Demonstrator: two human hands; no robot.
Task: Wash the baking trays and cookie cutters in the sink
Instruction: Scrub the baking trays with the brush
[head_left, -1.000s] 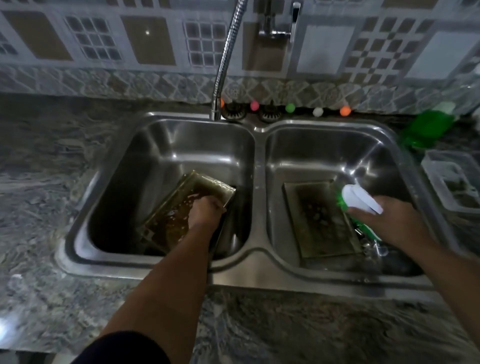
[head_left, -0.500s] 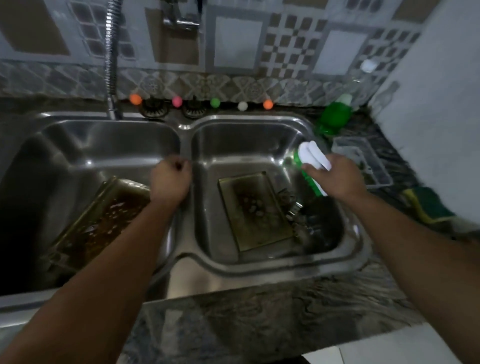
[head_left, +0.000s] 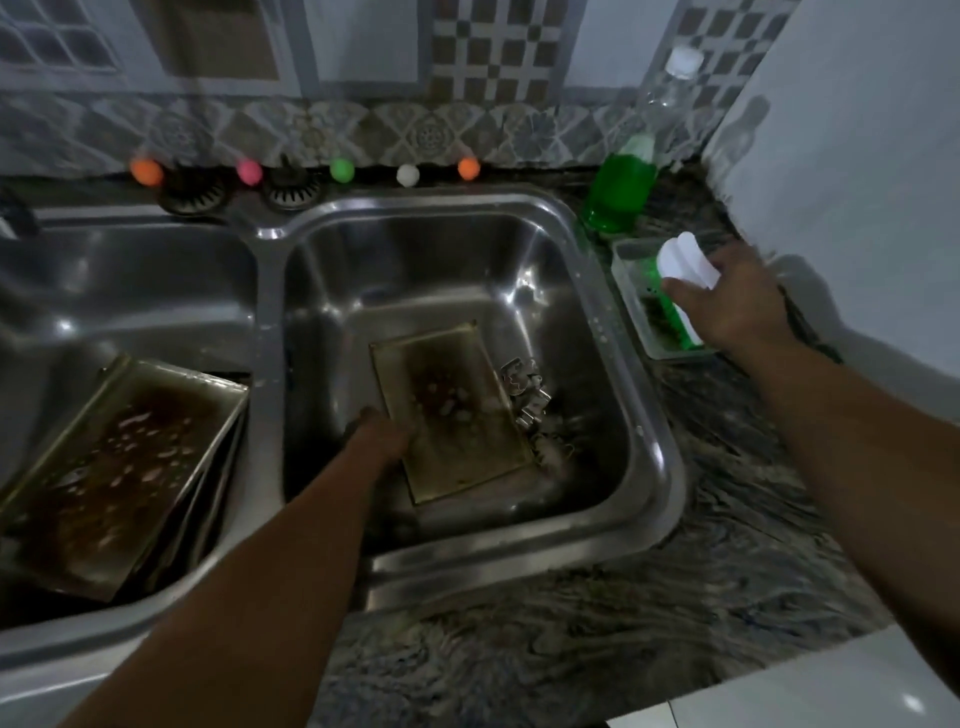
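Left hand (head_left: 376, 434) reaching down into right basin of sink (head_left: 644, 364), touching near-left edge of baking tray (head_left: 452, 415); looking like a setup to tilt or lift it for scrubbing, but fingers mostly hidden under tray rim, so cannot tell whether gripping or just pressing

Right hand (head_left: 727, 301) holding green bottle with white cap (head_left: 683, 262), fingers wrapped round its body, hovering over clear plastic tub (head_left: 631, 257) on desk (head_left: 727, 467) right of sink; probably parking the soap there to free the hand, keeping it within reach

Tray lying flat on basin floor, soiled face up with wet blobs on it, likely for soaking. Cookie cutters (head_left: 527, 387) piling just beside tray's right edge, touching it, same basin

Second baking tray (head_left: 119, 457) leaning tilted in left basin, resting on more trays stacked under it, dark residue showing; seemingly queued there, keeping right basin as the working side

Larger clear bottle of green liquid (head_left: 621, 187) standing upright at back corner near wall

Judging washing barely started: both trays dirty, no sponge in either hand
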